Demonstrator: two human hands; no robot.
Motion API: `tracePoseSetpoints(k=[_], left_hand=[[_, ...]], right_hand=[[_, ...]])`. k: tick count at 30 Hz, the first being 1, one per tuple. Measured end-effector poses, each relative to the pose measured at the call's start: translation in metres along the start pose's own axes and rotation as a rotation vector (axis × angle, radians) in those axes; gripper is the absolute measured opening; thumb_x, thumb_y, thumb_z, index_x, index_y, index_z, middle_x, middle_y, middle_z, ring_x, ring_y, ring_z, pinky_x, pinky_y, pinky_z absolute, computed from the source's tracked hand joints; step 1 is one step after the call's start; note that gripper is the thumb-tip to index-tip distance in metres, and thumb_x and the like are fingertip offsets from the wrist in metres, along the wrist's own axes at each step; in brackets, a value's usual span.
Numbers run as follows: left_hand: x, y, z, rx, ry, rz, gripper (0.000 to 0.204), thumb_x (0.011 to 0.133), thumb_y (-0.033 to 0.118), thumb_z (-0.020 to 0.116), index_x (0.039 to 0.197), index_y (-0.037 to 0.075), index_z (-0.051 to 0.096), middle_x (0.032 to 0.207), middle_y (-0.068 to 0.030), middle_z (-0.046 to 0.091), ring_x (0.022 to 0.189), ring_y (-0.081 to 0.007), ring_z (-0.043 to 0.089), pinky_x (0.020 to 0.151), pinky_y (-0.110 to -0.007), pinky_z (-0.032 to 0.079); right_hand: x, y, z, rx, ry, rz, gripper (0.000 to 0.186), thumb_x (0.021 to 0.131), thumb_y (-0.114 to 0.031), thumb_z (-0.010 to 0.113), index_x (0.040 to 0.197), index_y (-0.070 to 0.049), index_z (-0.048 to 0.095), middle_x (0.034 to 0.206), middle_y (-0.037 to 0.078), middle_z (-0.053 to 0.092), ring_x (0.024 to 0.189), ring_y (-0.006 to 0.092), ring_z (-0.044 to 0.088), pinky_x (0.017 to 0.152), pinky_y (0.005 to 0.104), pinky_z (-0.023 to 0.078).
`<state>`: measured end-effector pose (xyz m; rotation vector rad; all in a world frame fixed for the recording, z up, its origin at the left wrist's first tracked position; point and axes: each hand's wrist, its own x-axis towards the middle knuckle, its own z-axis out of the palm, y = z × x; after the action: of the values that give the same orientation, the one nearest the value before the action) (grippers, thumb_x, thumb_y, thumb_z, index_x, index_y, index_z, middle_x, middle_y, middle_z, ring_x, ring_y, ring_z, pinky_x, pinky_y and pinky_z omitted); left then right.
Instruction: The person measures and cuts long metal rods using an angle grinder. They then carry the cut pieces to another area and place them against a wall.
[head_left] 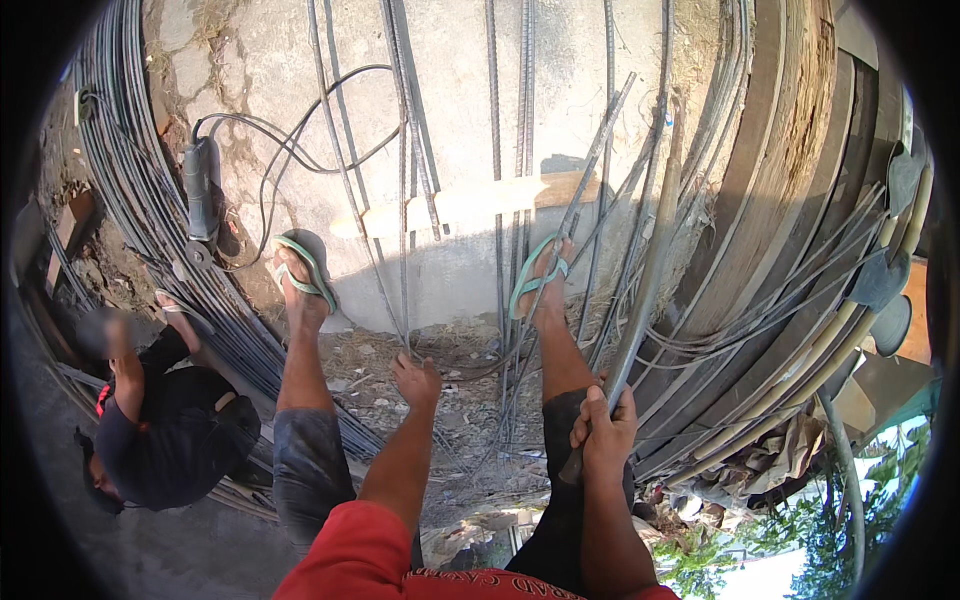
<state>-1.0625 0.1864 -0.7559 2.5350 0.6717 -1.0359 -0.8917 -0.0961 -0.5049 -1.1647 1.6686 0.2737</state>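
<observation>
My left hand [416, 380] reaches down between my feet, fingers apart beside the lower bent part of a thin steel bar [400, 290]; whether they touch it is hard to tell. My right hand [605, 435] is closed around a long grey metal pipe [648, 300], which slants up over my right thigh and past my sandalled right foot [545, 270]. Several ribbed rebars [525, 120] lie lengthwise on a concrete slab [260, 60] ahead of me, some crossing near that foot.
An angle grinder [200, 190] with a looped cable rests left, beside bundled rods [120, 120]. A crouching co-worker [175, 430] in dark clothing is at lower left. Weathered planks [770, 120] and long-handled tools [880, 280] line the right. Rubble [460, 420] lies between my legs.
</observation>
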Motion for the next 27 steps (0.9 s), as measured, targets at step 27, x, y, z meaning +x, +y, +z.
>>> tracePoseSetpoints(k=[27], left_hand=[[-0.058,-0.019,-0.435,-0.052,-0.144,0.155,0.030,0.095,0.031,0.061,0.102,0.003,0.072,0.095,-0.0205,0.073,0.093,-0.0387,0.070,0.084,-0.046,0.053]], right_hand=[[-0.248,-0.017,-0.161,0.343,-0.067,-0.036,0.023,0.102,-0.021,0.062,0.122,-0.010,0.057,0.073,-0.001,0.052,0.048,0.0093,0.047,0.042,0.0280,0.038]])
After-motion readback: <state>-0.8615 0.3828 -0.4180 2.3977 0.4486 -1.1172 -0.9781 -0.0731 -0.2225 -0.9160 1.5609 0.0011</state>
